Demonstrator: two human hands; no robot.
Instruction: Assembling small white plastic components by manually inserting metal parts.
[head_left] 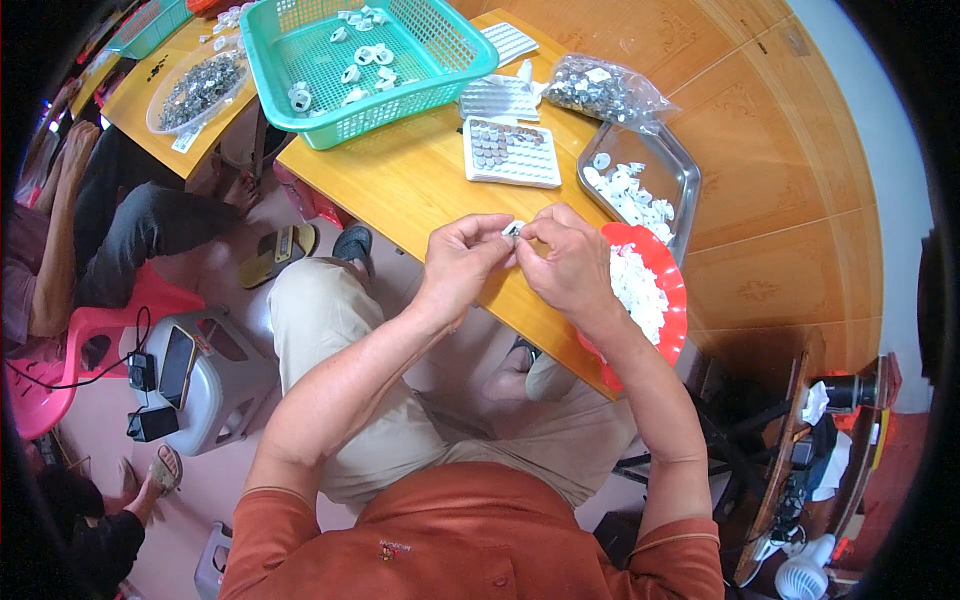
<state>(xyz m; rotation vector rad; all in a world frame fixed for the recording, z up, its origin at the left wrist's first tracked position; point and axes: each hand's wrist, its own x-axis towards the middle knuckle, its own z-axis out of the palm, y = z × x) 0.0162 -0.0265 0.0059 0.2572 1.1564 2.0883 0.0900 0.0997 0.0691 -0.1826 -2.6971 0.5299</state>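
Note:
Over the near edge of the yellow table, my left hand (460, 262) pinches a small white plastic part (513, 229) with something dark in its middle. My right hand (570, 262) is closed against the same part, thumb and fingertips together on its right side; whether it also grips a smaller piece cannot be seen. Just beyond my hands lies a white tray (540, 165) of small pockets, partly filled with round metal pieces (492, 146). Beside my right wrist stands a scalloped red bowl (672, 290) heaped with small white parts (637, 290).
A green basket (290, 118) holds scattered white pieces at the far side. A steel tray (690, 190) of white parts and a plastic bag of metal bits (605, 92) lie along the right. Leftward, a seated person (130, 230) is near a grey stool (215, 390) carrying a phone (177, 365).

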